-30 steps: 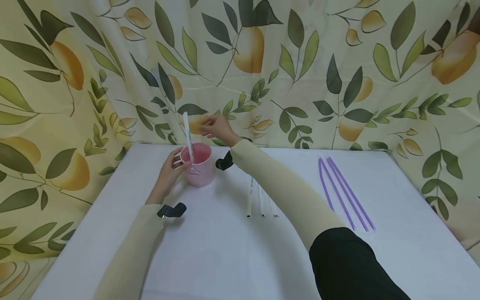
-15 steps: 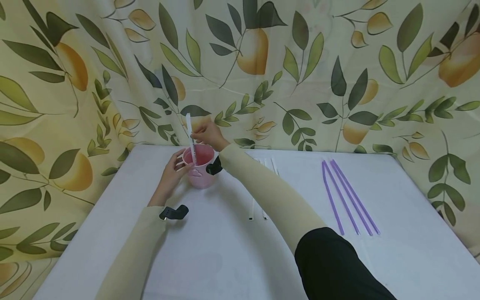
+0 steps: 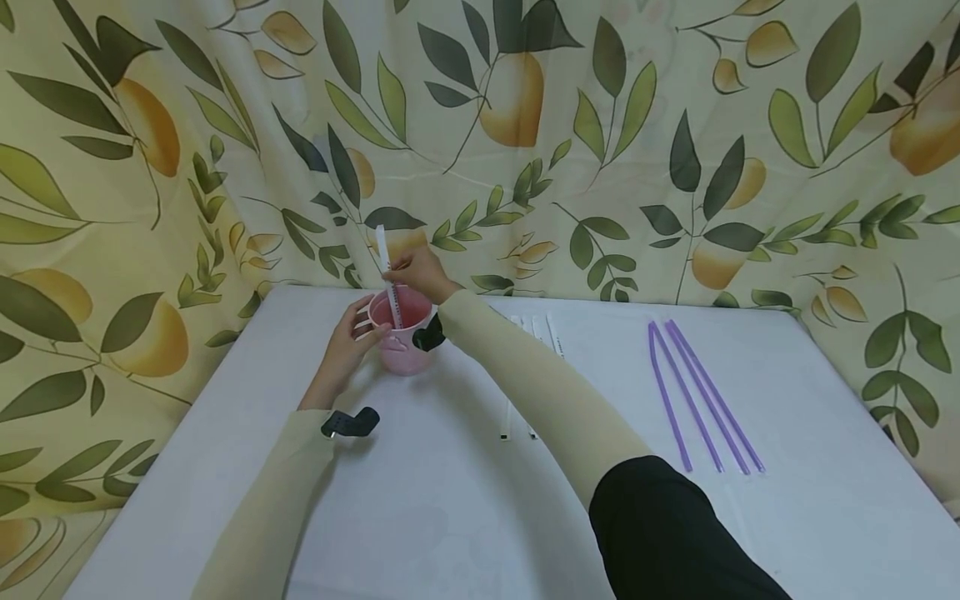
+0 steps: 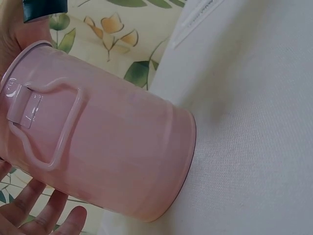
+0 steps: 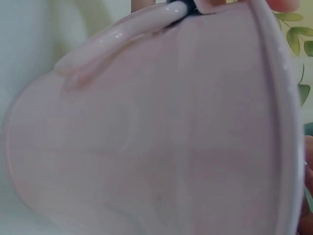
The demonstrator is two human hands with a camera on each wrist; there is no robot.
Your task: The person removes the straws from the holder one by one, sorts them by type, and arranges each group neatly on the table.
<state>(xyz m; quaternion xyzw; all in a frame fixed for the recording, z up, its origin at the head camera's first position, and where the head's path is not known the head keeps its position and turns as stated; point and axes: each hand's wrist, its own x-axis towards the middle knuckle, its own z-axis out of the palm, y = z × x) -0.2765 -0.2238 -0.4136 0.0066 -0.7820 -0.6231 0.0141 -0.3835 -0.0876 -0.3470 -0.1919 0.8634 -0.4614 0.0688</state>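
Note:
A pink metal bucket (image 3: 405, 360) with a small wire handle stands upright towards the back left of the table. My left hand (image 3: 336, 354) grips its left side; in the left wrist view, fingers (image 4: 46, 213) lie along the bucket wall (image 4: 127, 142). Out of the bucket's mouth leans a flat white wrapped straw (image 3: 383, 247) with small dark print. Above the rim, my right hand (image 3: 422, 273) pinches this straw between thumb and fingertips. The straw's lower end is hidden inside the bucket. Mostly bucket wall (image 5: 146, 132) fills the right wrist view.
Several white wrapped straws (image 3: 555, 335) lie on the table, partly covered by the right forearm. Farther right are several purple straws (image 3: 701, 392), side by side. A leaf-and-fruit patterned curtain (image 3: 600, 167) hangs behind the white table (image 3: 420, 500).
My right hand has come left and down from beside the straw and taken hold of it. The straw has shifted slightly right. My left hand keeps its grip on the bucket.

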